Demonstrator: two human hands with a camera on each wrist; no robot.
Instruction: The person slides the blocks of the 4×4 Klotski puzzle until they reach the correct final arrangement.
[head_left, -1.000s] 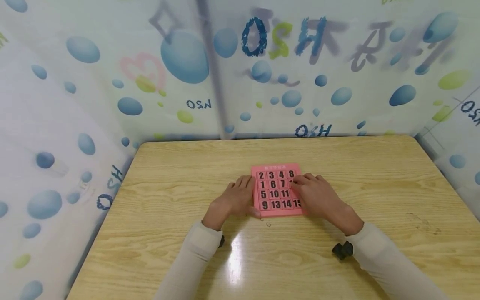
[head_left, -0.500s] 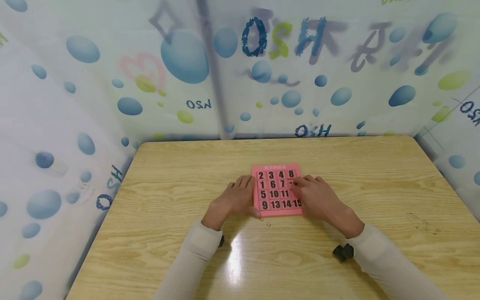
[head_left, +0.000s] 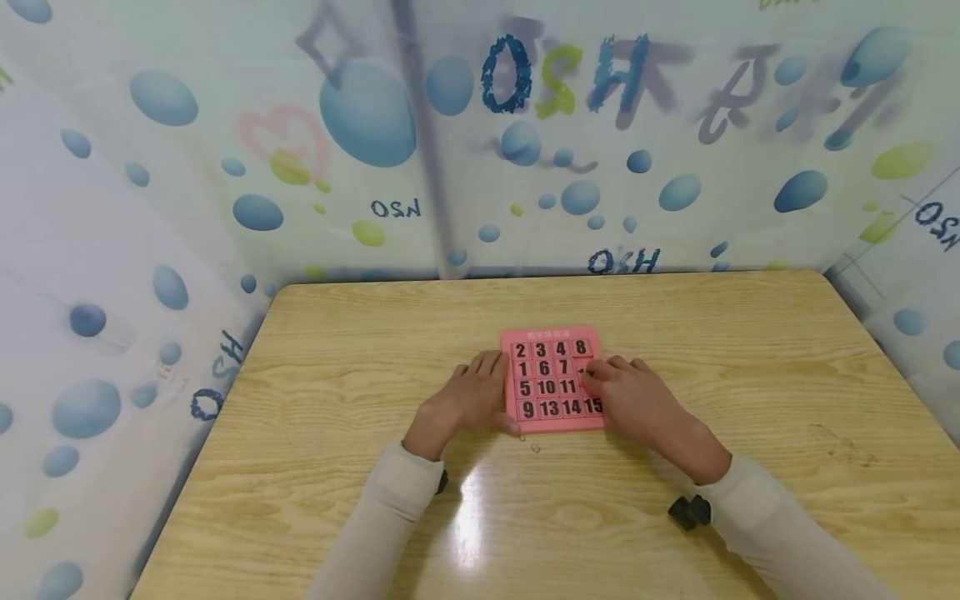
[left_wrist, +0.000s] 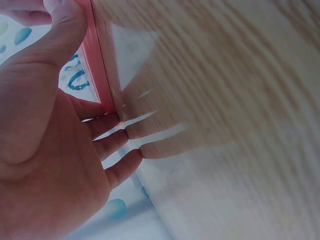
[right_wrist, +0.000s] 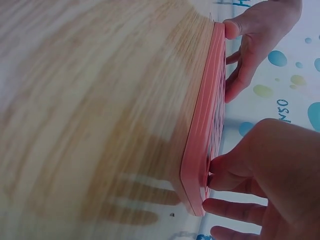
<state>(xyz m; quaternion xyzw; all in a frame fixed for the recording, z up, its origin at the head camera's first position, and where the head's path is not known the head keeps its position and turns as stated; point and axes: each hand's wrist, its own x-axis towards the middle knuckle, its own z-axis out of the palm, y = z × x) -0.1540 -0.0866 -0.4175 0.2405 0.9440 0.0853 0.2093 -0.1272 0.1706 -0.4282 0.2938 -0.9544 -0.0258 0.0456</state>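
Note:
A pink sliding number puzzle [head_left: 556, 425] lies flat on the table, with black-numbered tiles in rows. My left hand [head_left: 469, 398] holds its left side, the fingers along that edge and the thumb at the near left corner. In the left wrist view, those fingertips [left_wrist: 132, 157] reach the tabletop beside the pink rim. Over the right column, my right hand [head_left: 636, 402] has its thumb and bent index finger together on a tile below the 8. That tile's number is mostly hidden. In the right wrist view, the right thumb and index finger [right_wrist: 225, 172] meet at the puzzle's face.
The wood-grain table [head_left: 360, 333] extends around the puzzle. Small marks [head_left: 535, 448] show on the wood near its front edge. A bubble-printed curtain [head_left: 375, 117] stands behind and to both sides. Black wrist devices [head_left: 690, 511] sit by the sleeve cuffs.
My right thumb and index finger have shifted slightly toward me with the tile under them, and a gap now shows below the 8. My left hand stays at the left edge.

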